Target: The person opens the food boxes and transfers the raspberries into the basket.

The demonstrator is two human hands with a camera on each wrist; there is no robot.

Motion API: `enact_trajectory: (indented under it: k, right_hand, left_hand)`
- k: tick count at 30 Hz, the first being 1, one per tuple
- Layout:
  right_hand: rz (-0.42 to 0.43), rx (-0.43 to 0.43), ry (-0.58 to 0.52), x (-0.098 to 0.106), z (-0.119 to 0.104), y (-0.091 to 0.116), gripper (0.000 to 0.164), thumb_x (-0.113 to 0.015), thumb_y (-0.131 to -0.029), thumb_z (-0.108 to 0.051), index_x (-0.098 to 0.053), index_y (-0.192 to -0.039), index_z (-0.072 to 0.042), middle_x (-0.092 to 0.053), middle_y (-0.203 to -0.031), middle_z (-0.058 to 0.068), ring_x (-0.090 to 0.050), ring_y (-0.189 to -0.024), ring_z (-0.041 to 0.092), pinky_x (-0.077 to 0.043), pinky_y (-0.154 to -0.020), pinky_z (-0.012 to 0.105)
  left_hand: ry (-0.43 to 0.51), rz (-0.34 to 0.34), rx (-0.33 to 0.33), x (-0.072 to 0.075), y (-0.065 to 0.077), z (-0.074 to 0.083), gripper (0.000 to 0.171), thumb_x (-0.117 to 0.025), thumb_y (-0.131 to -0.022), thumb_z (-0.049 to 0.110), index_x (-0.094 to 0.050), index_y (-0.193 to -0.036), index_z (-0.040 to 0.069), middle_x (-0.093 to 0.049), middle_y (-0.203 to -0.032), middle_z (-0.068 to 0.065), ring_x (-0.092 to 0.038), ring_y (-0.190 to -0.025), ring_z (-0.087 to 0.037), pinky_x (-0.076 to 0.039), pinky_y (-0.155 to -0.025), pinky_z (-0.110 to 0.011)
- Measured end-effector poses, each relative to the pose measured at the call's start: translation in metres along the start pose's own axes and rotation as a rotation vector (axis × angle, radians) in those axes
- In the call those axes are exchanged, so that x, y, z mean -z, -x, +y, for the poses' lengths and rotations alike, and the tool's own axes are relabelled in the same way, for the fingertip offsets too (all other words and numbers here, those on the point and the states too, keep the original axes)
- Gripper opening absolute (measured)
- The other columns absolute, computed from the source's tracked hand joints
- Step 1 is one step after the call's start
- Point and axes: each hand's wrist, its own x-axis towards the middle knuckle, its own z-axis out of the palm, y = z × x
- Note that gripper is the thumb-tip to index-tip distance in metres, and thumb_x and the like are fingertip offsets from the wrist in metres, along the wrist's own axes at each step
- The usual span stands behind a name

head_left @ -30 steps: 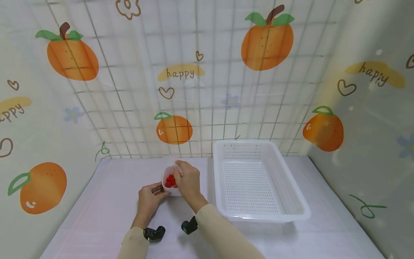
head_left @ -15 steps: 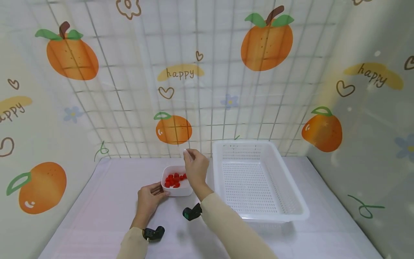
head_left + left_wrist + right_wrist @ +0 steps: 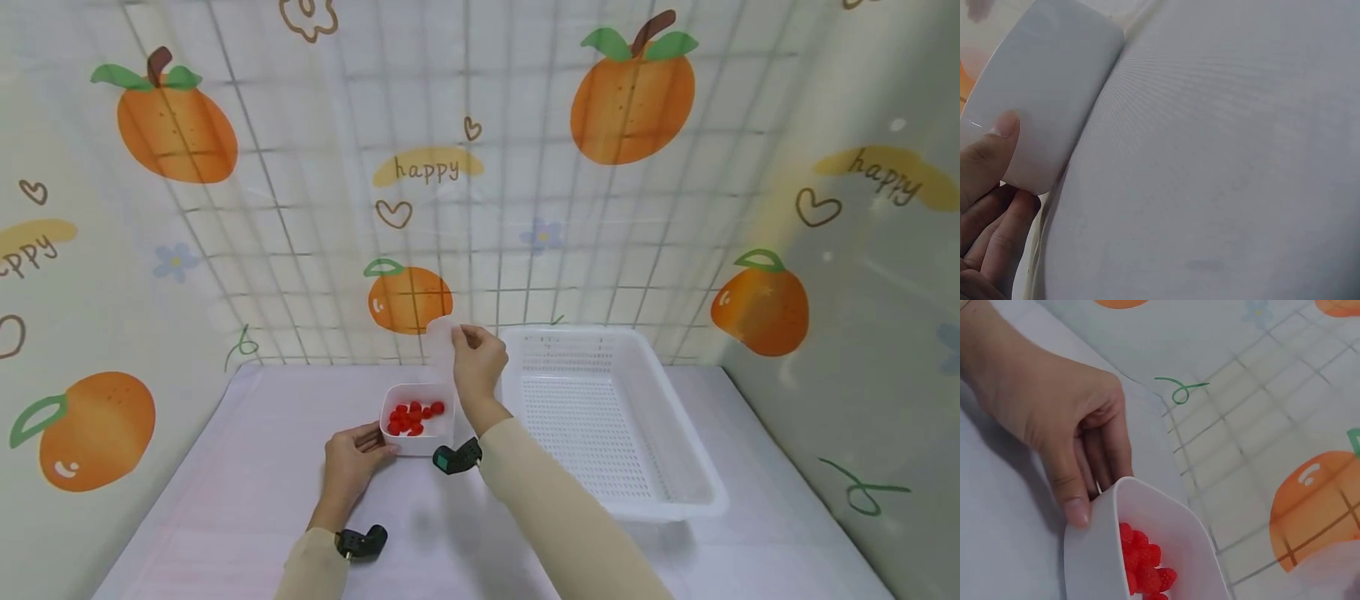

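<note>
A small white plastic box stands on the table with several red raspberries inside. My left hand grips its near left corner. The thumb lies on the front wall, and the fingers are bent at the side. Above the box's right back part, my right hand pinches a translucent white lid by its right edge. The lid is raised on edge, so the box's top is uncovered. The right wrist view shows the left hand at the box but not the right hand.
A large white perforated basket stands just right of the box, partly behind the right hand and sleeve. White cloth covers the table. A curtain printed with oranges hangs along the back and sides.
My right hand has lifted the lid up and to the right off the box, and the raspberries have come into full view. My left hand keeps its hold on the box.
</note>
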Motion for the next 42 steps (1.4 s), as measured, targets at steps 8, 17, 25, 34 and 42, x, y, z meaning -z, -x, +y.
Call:
enact_trajectory:
  k: [8,17,25,34,42]
  right_hand:
    - [0.047,-0.168,-0.084,-0.010,0.006,-0.016,0.015,-0.076,-0.096,-0.011,-0.081,-0.102,0.002,-0.078,-0.094,0.015,-0.072,-0.087,0.026,-0.058,-0.077,0.032]
    - [0.004,-0.347,-0.111,-0.016,0.016,-0.028,0.018,-0.073,-0.098,-0.010,-0.078,-0.110,0.003,-0.077,-0.102,0.017,-0.073,-0.093,0.028,-0.060,-0.081,0.033]
    - [-0.025,-0.458,-0.022,-0.023,0.026,-0.029,0.018,-0.071,-0.098,-0.010,-0.077,-0.111,0.001,-0.075,-0.109,0.017,-0.069,-0.096,0.029,-0.058,-0.089,0.041]
    - [-0.005,-0.486,0.227,-0.027,0.032,-0.039,0.019,-0.063,-0.100,-0.008,-0.076,-0.110,0.002,-0.073,-0.114,0.020,-0.069,-0.107,0.036,-0.058,-0.092,0.045]
    - [-0.077,-0.498,0.552,-0.029,0.036,-0.052,0.026,-0.062,-0.091,-0.002,-0.072,-0.113,0.009,-0.072,-0.110,0.026,-0.070,-0.101,0.040,-0.061,-0.086,0.047]
  left_hand:
    - [0.021,-0.001,-0.005,0.001,0.000,-0.002,0.057,-0.093,-0.077,0.004,-0.072,-0.129,-0.004,-0.073,-0.125,-0.021,-0.072,-0.114,-0.035,-0.060,-0.090,-0.037]
    - [0.041,-0.011,0.002,0.002,-0.003,-0.004,0.058,-0.092,-0.079,0.006,-0.071,-0.131,-0.003,-0.073,-0.126,-0.020,-0.072,-0.115,-0.036,-0.060,-0.090,-0.038]
    - [0.023,-0.004,0.011,0.005,-0.005,-0.003,0.058,-0.092,-0.080,0.006,-0.070,-0.133,-0.001,-0.073,-0.128,-0.019,-0.071,-0.117,-0.035,-0.059,-0.091,-0.037]
    - [0.039,-0.020,-0.017,0.006,-0.008,-0.002,0.059,-0.093,-0.077,0.005,-0.071,-0.132,-0.002,-0.073,-0.126,-0.018,-0.072,-0.116,-0.034,-0.059,-0.090,-0.034]
    - [0.005,-0.031,-0.008,0.013,-0.007,-0.001,0.060,-0.093,-0.076,0.005,-0.071,-0.132,-0.002,-0.074,-0.125,-0.019,-0.072,-0.115,-0.034,-0.060,-0.090,-0.035]
